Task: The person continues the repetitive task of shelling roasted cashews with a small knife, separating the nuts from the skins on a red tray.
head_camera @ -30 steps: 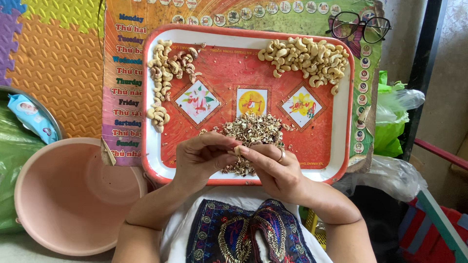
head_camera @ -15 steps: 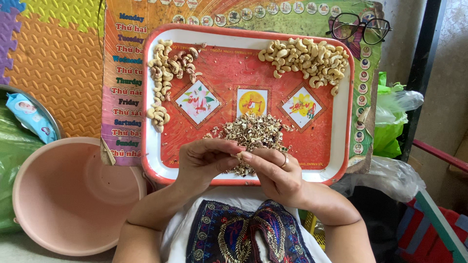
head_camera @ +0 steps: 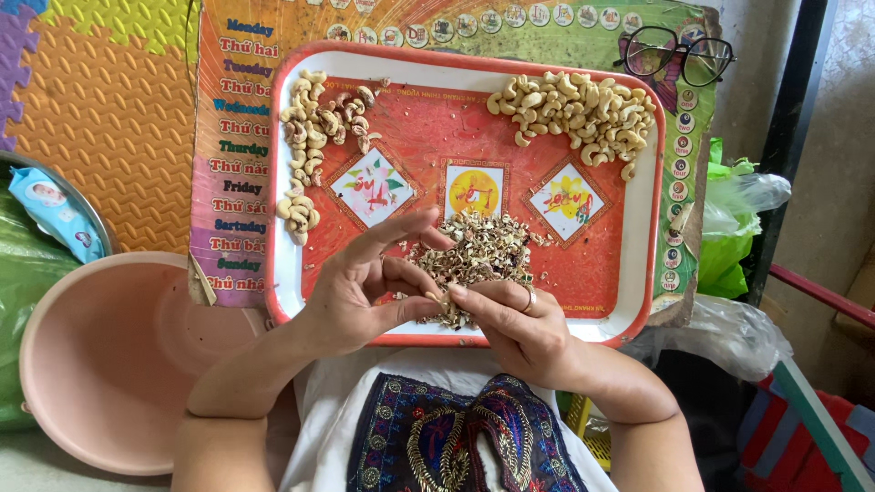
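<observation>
Your left hand (head_camera: 365, 292) and right hand (head_camera: 510, 323) meet over the near edge of the red tray (head_camera: 638, 273). Together the thumbs and fingertips pinch one small cashew nut (head_camera: 436, 298); the other left fingers are spread upward. It seems you are at the peeling step. Just beyond your fingers lies the heap of skins (head_camera: 474, 255). Far beyond the right hand is the pile of pale nuts (head_camera: 574, 109), and beyond the left hand the row of darker nuts (head_camera: 310, 137). The next move probably needs a careful rub with the thumbnail, not hard pressure.

husk pile (head_camera: 474, 260) on tray (head_camera: 638, 273), basin (head_camera: 100, 364) to its left
</observation>
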